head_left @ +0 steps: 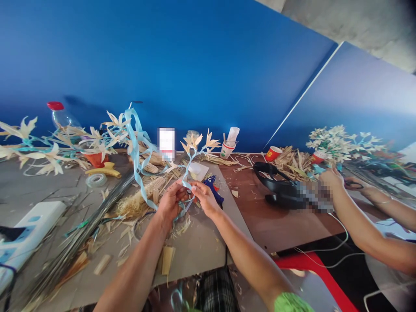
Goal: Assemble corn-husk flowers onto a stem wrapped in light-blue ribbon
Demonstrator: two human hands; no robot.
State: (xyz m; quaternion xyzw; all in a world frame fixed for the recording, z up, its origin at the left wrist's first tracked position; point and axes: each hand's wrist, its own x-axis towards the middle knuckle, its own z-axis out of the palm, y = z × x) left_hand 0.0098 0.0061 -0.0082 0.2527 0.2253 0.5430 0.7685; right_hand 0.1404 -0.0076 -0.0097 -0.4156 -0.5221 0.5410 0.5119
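My left hand (170, 203) and my right hand (204, 197) meet over the table, both pinched closed on the lower stem of a corn-husk flower sprig (195, 145) wrapped in light blue ribbon (138, 143). The sprig stands upright, its pale petals above my fingers. The ribbon runs from the stem, loops up to the left and trails down past my left wrist. A blue-handled tool (214, 190) lies just behind my right hand.
Finished husk flowers (48, 151) lie at the left, with a tape roll (96, 180), wire rods (84, 225), dried corn cobs (143, 197) and a white power strip (29, 225). Paper cups (272, 153) stand at the back. Another person's hand (331, 180) works at the right beside a black object (279, 190).
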